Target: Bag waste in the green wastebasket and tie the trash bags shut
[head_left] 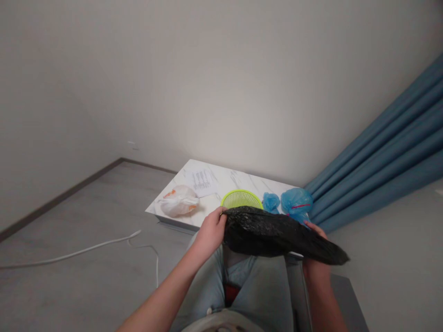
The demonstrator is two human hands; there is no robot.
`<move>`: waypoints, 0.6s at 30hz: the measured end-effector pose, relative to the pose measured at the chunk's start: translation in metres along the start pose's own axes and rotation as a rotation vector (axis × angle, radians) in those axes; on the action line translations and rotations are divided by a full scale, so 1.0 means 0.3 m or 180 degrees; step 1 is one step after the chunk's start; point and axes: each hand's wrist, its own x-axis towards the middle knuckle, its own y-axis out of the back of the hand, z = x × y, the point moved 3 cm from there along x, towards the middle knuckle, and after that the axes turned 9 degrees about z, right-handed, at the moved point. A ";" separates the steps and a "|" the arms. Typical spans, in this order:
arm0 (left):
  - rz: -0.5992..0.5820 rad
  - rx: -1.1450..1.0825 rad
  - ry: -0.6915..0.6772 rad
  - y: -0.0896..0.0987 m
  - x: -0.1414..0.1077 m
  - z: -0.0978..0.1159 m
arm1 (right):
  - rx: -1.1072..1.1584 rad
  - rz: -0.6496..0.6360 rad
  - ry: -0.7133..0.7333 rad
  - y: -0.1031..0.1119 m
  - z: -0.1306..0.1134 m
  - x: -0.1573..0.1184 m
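A black plastic bag [266, 230] stretches between my two hands, in front of the table and above my lap. My left hand [211, 230] pinches its upper left corner between thumb and fingers. At the other end, my right hand [316, 272] grips the bag, which runs across the palm and hides most of the fingers. Some fingertips show past the bag's upper edge, and its loose tip sticks out to the right. Just behind the bag is a yellow-green mesh basket [240, 198], its lower part covered from view.
A white marble-patterned table [226, 177] stands against the wall. On it are a white plastic bag [179, 200], a printed sheet [201, 182], a small blue bag [271, 201] and a larger blue bag [296, 201]. A blue curtain [380, 157] hangs right; a white cable [79, 255] crosses the floor.
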 end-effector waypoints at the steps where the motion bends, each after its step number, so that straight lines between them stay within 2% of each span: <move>1: 0.0008 -0.0313 0.0002 -0.001 0.013 0.003 | 0.0005 0.0083 0.0019 -0.002 -0.025 -0.010; 3: -0.0001 -0.0793 0.0056 -0.010 0.034 0.016 | -0.0085 0.0108 0.0183 -0.022 -0.099 -0.042; 5: -0.0007 -0.1154 0.0190 -0.019 0.049 0.035 | -0.0452 -0.0087 0.0579 -0.061 -0.192 -0.079; 7: -0.0019 -0.1450 0.0416 -0.025 0.061 0.054 | -0.1034 -0.0415 0.1076 -0.107 -0.277 -0.112; 9: 0.0009 -0.1605 0.0559 -0.023 0.069 0.070 | -0.1784 -0.0848 0.1605 -0.154 -0.328 -0.136; 11: 0.0102 -0.1569 0.0558 -0.016 0.076 0.081 | -0.2527 -0.1287 0.1995 -0.195 -0.332 -0.154; 13: 0.0243 -0.1498 0.0537 -0.008 0.080 0.084 | -0.3054 -0.1728 0.2087 -0.229 -0.294 -0.168; 16: 0.0321 -0.1617 0.0510 -0.005 0.084 0.077 | -0.3346 -0.2208 0.1785 -0.268 -0.214 -0.185; 18: 0.0278 -0.1721 0.0353 -0.003 0.089 0.069 | -0.3244 -0.2223 0.1473 -0.281 -0.173 -0.182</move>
